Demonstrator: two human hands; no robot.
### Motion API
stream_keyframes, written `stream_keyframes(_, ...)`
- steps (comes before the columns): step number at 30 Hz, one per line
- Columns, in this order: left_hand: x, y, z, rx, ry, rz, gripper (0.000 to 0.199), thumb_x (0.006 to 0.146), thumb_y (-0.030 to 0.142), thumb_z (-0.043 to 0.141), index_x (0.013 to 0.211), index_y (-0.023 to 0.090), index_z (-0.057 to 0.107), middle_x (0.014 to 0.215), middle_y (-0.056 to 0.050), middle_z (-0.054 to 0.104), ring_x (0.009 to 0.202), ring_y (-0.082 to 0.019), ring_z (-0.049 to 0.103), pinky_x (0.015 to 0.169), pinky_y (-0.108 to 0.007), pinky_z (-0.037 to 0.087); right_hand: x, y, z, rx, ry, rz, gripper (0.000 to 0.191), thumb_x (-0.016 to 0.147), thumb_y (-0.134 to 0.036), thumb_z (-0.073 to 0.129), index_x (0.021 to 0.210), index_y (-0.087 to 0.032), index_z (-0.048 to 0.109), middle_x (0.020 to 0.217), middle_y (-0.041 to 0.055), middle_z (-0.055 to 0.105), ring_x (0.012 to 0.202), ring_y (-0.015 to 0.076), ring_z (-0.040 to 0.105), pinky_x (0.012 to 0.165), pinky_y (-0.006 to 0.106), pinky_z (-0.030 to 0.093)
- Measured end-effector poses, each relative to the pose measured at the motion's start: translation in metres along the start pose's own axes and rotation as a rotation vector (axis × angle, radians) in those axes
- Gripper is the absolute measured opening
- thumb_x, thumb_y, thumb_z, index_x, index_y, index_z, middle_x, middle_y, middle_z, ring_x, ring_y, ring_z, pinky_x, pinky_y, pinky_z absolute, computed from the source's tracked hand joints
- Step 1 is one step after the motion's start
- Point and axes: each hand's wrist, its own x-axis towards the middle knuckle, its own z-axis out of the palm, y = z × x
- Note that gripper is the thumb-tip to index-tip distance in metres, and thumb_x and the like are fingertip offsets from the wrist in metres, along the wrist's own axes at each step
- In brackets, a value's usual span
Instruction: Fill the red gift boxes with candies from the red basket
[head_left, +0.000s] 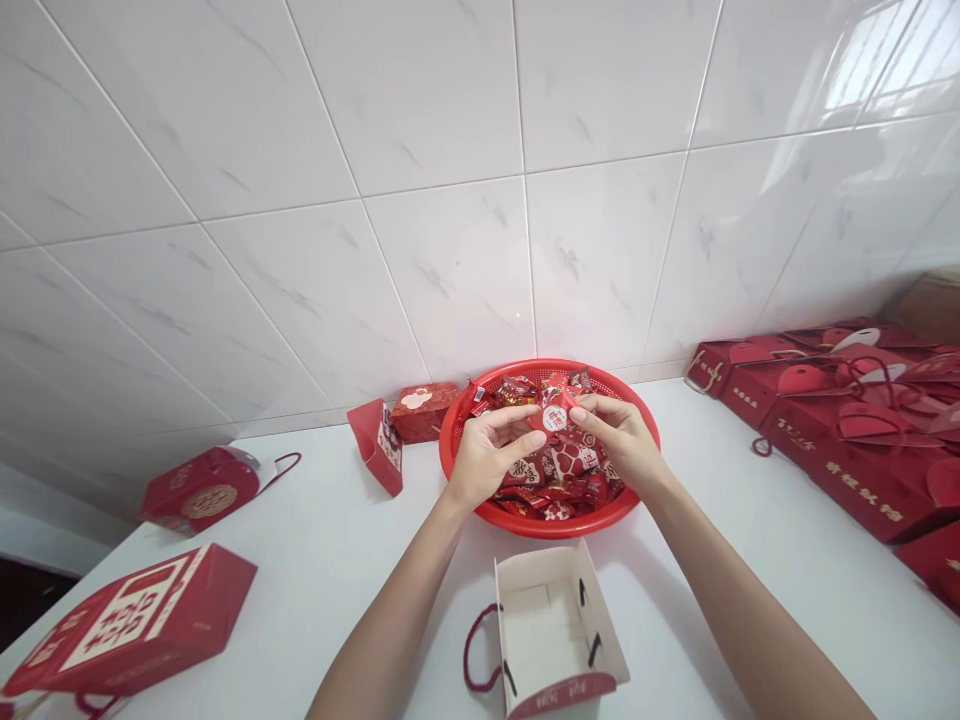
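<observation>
Between my two hands, above the basket, is a red wrapped candy [555, 417] with a round white emblem. My left hand [484, 458] pinches its left side between thumb and forefinger. On the right side, the thumb and fingers of my right hand [622, 440] are closed on the wrapper. Below them stands a red plastic basket [570, 528] full of candies in red and dark wrappers. Nearer to me, between my forearms, an open gift box [544, 625] shows its white inside; a dark red cord handle [471, 650] hangs out on its left.
Closed red gift boxes stand in rows [817, 440] at the right. Two more, a rounded box [199, 490] and a larger box [142, 620], lie at the left. Two small red boxes [426, 412] [377, 447] sit left of the basket. A tiled wall [450, 250] bounds the white table [300, 560].
</observation>
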Motion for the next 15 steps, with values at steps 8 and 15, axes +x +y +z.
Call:
stream_keyframes(8, 0.0001, 0.0022, -0.0015, -0.058, -0.009, -0.004, 0.034, 0.067, 0.024, 0.085, 0.099, 0.017, 0.079, 0.07, -0.001, 0.073, 0.065, -0.014, 0.067, 0.066, -0.027, 0.058, -0.0005, 0.0008, -0.0003, 0.012, -0.05, 0.003, 0.029, 0.079, -0.048, 0.076, 0.073, -0.021, 0.07, 0.071, -0.0004, 0.058, 0.067, 0.014, 0.048, 0.066, 0.029, 0.04)
stream_keyframes(15, -0.0002, 0.0031, -0.0023, -0.069, -0.004, 0.002, 0.034, 0.065, 0.023, 0.086, 0.098, 0.016, 0.079, 0.068, 0.0, 0.071, 0.063, -0.014, 0.065, 0.063, -0.025, 0.056, -0.0002, -0.0003, -0.0004, -0.008, -0.068, -0.012, 0.026, 0.081, -0.045, 0.075, 0.073, -0.021, 0.071, 0.069, -0.0008, 0.056, 0.067, 0.0138, 0.046, 0.067, 0.029, 0.038)
